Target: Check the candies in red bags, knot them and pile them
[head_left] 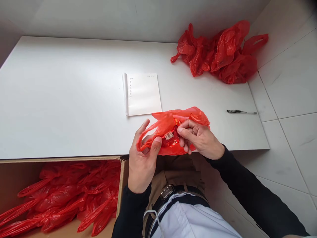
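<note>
A thin red plastic bag [162,123] is held up at the near edge of the table, its mouth spread open. My left hand [144,162] has its thumb and fingers closed on the bag's left side, with a handle loop over the fingers. Inside shows a shiny red packet [175,141] with a small pale printed label [169,136] and some yellow print. My right hand [198,137] reaches in from the right, thumb and forefinger pinched at the packet's upper edge. The bag and fingers hide the rest of the packet.
Crumpled red bags [223,53] lie at the back right corner against the wall. A white notebook [143,94] and a pen [241,112] rest on the white table [61,92]. At lower left, an open cardboard box [122,185] holds several tied red bags [61,195].
</note>
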The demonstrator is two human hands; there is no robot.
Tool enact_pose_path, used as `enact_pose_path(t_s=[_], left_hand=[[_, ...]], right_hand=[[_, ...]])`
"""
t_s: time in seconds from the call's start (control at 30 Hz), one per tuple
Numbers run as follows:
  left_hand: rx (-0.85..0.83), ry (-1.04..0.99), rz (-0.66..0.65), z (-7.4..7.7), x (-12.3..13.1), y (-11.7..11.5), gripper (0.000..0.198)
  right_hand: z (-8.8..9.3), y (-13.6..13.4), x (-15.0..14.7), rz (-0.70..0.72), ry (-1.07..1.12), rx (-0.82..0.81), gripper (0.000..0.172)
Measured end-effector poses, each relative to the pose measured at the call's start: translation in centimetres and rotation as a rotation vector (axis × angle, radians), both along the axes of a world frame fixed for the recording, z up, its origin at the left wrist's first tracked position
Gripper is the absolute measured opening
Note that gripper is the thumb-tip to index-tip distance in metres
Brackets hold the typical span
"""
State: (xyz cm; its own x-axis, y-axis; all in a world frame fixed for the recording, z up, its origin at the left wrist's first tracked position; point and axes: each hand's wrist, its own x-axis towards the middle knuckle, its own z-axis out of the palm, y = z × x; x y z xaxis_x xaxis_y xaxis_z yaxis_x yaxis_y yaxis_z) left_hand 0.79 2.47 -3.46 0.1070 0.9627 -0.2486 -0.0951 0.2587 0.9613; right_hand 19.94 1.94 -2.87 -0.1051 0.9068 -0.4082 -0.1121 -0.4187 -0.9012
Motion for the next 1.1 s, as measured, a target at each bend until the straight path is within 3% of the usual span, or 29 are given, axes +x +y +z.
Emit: enact_pose_path(t_s=[0.43, 1.1], left_hand=[[0.012, -0.134, 0.05, -0.32, 0.53, 0.26, 0.054], [0.014, -0.006, 0.091, 0.05, 0.35, 0.0, 0.051]], right_hand=[[0.35, -0.18, -0.02, -0.002, 0.02, 0.03, 0.027], [0.47, -0.21, 0.22, -0.006, -0.015, 0.035, 0.03]])
